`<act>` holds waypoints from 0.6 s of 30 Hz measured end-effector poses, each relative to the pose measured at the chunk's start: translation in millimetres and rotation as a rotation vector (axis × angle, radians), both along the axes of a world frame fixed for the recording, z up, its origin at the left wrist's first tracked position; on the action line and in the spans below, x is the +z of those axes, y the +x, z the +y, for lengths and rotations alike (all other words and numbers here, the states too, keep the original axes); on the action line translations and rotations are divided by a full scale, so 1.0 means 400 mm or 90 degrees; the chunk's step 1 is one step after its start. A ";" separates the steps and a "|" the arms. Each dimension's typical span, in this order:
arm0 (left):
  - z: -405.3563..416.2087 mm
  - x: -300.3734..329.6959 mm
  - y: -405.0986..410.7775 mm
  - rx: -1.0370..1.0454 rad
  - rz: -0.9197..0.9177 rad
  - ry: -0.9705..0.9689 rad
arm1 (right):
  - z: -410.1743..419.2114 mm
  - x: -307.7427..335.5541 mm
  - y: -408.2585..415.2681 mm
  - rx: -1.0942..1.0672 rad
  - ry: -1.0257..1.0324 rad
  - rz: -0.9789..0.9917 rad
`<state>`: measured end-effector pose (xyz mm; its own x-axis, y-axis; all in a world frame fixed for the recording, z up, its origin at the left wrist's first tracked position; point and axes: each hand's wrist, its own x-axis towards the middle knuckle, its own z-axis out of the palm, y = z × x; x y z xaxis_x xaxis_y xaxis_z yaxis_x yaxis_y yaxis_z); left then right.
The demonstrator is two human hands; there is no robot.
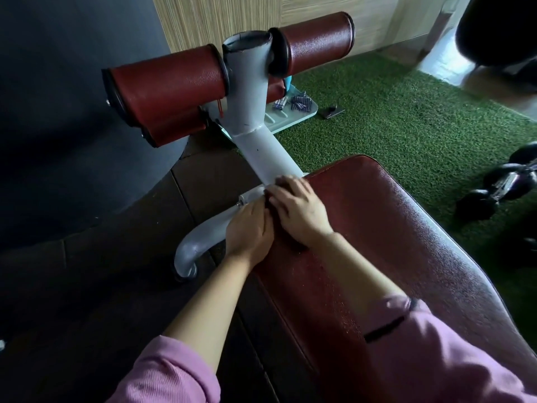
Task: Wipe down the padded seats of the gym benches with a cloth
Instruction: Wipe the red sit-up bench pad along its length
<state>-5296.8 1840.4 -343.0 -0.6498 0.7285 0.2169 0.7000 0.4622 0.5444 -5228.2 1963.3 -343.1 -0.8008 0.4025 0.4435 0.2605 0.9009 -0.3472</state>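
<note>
The bench's dark red padded seat (392, 228) runs from the middle of the view to the lower right. Both hands are at its far left corner, beside the white frame post (261, 146). My right hand (299, 210) lies flat with fingers spread on what looks like a small dark cloth (292, 242); only slivers of the cloth show under the palm and wrist. My left hand (250, 228) rests against the seat's left edge, fingers extended and touching the right hand. Whether it pinches the cloth is hidden.
Two dark red roller pads (165, 85) (316, 45) sit on the post ahead. A curved white frame leg (197, 242) stands at the left on a dark floor. Green turf (406, 120) at the right holds a pale tray (290, 114) and black dumbbells (502, 181).
</note>
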 end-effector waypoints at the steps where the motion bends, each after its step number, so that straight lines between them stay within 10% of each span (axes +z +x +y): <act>1: 0.000 0.000 -0.002 -0.001 -0.007 0.004 | -0.030 -0.009 0.019 0.013 -0.011 -0.004; 18: -0.003 -0.005 -0.004 -0.007 -0.017 -0.001 | -0.002 -0.004 0.019 0.006 -0.009 -0.016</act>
